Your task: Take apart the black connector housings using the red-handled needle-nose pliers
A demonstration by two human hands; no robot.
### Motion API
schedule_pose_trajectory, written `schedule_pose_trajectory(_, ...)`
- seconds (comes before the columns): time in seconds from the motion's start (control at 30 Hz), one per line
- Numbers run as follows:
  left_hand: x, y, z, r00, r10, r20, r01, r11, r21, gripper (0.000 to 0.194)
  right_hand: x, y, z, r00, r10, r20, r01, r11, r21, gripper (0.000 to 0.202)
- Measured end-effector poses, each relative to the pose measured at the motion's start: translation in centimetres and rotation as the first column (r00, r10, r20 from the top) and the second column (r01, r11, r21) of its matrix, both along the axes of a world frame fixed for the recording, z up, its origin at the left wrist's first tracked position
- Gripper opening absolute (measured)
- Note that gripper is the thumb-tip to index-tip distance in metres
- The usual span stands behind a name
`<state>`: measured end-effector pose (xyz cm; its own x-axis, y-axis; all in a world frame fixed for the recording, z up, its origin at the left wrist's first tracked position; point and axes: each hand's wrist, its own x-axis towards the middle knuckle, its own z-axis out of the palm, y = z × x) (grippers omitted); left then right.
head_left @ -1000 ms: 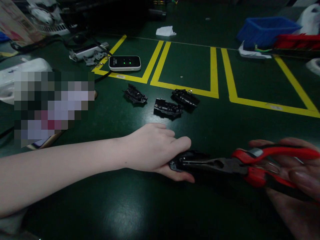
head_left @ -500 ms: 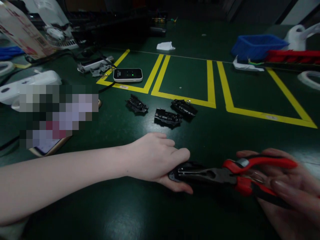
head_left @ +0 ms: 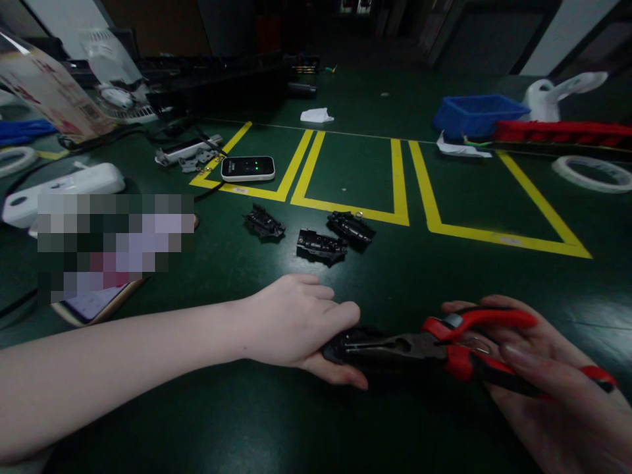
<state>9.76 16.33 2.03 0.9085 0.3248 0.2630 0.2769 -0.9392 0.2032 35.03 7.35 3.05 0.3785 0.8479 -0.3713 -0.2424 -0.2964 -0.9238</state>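
Observation:
My left hand (head_left: 301, 329) is closed on a dark part (head_left: 338, 347) low at the centre, thumb beneath and fingers above. Red-handled pliers (head_left: 461, 365) lie in my right hand (head_left: 543, 368), its fingers around the handles. The pliers' jaws point left and rest on or over the dark part; whether they grip it is too dark to tell. Beyond my left hand are three black parts: one at the left (head_left: 264, 222), one in the middle (head_left: 322, 246) and one at the right (head_left: 351, 227).
Yellow tape (head_left: 355, 209) marks areas on the green table. A black-and-white device (head_left: 247, 169) sits inside the left one. A phone (head_left: 99, 296) and white tool (head_left: 64, 191) lie left. Back right are a blue bin (head_left: 481, 115), red strip (head_left: 563, 133) and tape roll (head_left: 592, 174).
The view has tilted up and shifted slightly, so the table items appear lower and some further left. Both hands keep their holds, and the pliers' handles look slightly closer together.

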Motion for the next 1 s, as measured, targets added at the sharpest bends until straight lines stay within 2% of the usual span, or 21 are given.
schedule_pose_trajectory(0.17, 0.03, -0.04, -0.02, 1.0, 0.006, 0.019, -0.006, 1.0, 0.006, 0.066, -0.4, -0.02, 0.37, 1.0, -0.017, -0.013, 0.016, 1.0, -0.016, 0.055)
schedule_pose_trajectory(0.33, 0.06, -0.04, -0.07, 1.0, 0.008, 0.027, -0.008, 1.0, 0.002, 0.066, -0.24, -0.14, 0.04, 1.0, -0.029, 0.007, 0.029, 0.999, -0.028, 0.061)
schedule_pose_trajectory(0.6, 0.05, -0.13, -0.08, 1.0, 0.021, -0.005, -0.021, 1.0, 0.011, 0.067, -0.61, -0.14, -0.18, 0.999, 0.015, 0.049, -0.016, 0.999, 0.029, 0.058)
schedule_pose_trajectory(1.0, 0.04, 0.08, 0.02, 1.0, 0.009, 0.008, -0.009, 0.998, -0.061, 0.06, -0.3, -0.12, -0.37, 0.999, -0.038, -0.02, 0.038, 0.999, -0.013, 0.069)
